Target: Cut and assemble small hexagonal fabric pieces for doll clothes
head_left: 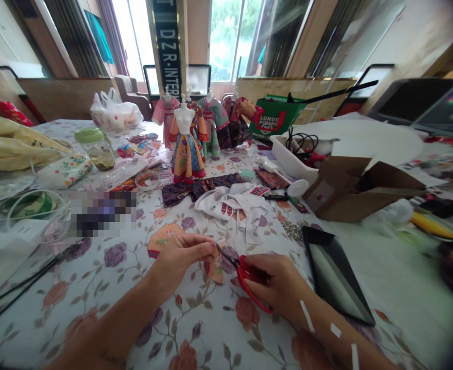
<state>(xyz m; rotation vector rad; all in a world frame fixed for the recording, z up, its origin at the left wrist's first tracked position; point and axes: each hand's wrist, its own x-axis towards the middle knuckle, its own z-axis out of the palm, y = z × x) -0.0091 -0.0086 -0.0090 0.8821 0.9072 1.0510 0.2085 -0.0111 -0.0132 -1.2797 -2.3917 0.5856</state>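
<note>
My left hand [186, 254] pinches a small orange patterned fabric piece [214, 268] by its upper edge, and the cloth hangs below the fingertips. In my right hand [275, 280] are red-handled scissors [247, 282], fingers through the loops. Their dark blades point up and left, with the tips at the fabric beside my left fingertips. Another orange fabric piece [165, 237] with a dark red border lies flat on the table, partly hidden behind my left hand. White tape strips stick to my right forearm.
Small mannequins in robes surround a bare-topped one in an orange skirt [188, 154]. White cloth scraps [232, 205] lie ahead on the flowered tablecloth [107, 288]. A black tablet [336, 272] and cardboard box [338, 190] are right; a lidded jar [97, 149] and cables are left.
</note>
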